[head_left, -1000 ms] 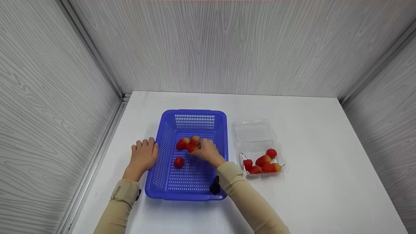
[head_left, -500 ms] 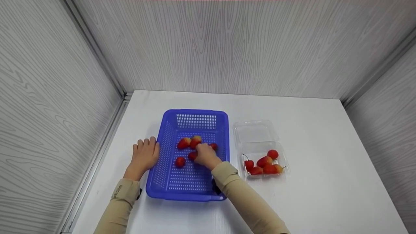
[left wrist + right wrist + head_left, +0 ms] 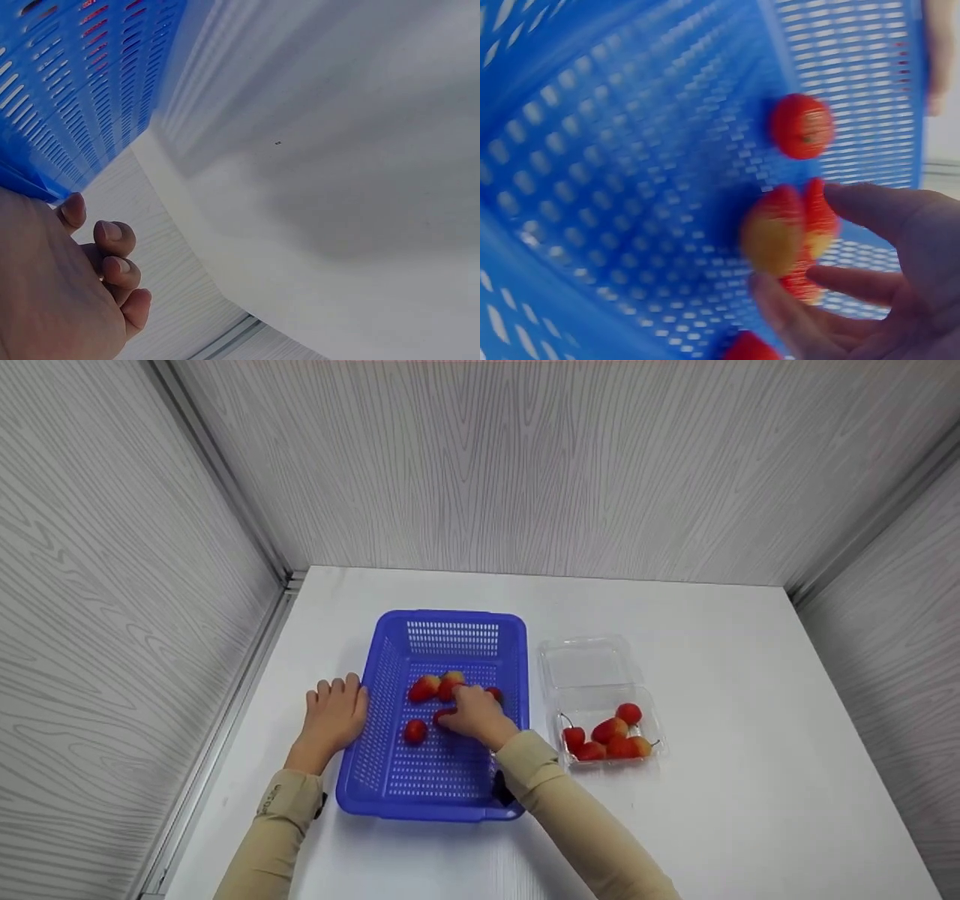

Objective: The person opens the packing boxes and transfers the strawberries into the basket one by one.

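In the head view, the left hand (image 3: 332,718) rests beside the left rim of the blue basket (image 3: 431,814), its thumb side touching it. The left wrist view has this hand (image 3: 64,274) under the basket's edge (image 3: 26,180), fingers loosely bent, nothing held. Inside the basket, the right hand (image 3: 478,714) reaches over a red fruit (image 3: 442,718), partly covering it. Seen from the right wrist, thumb and fingers of that hand (image 3: 900,277) are spread around a red-yellow fruit (image 3: 772,234), with no clear grip. A round red fruit (image 3: 802,126) lies apart.
More fruits lie in the basket: a red-yellow one (image 3: 424,688), another beside it (image 3: 451,685), a red one (image 3: 493,694) and a round one (image 3: 415,731). Right of the basket, a clear container (image 3: 589,666) with raised lid open holds several fruits (image 3: 610,730).
Since a second ago, the right hand has moved slightly nearer the front, and the fruit it held now lies low in the basket among its fingers. The left hand has stayed at the rim.
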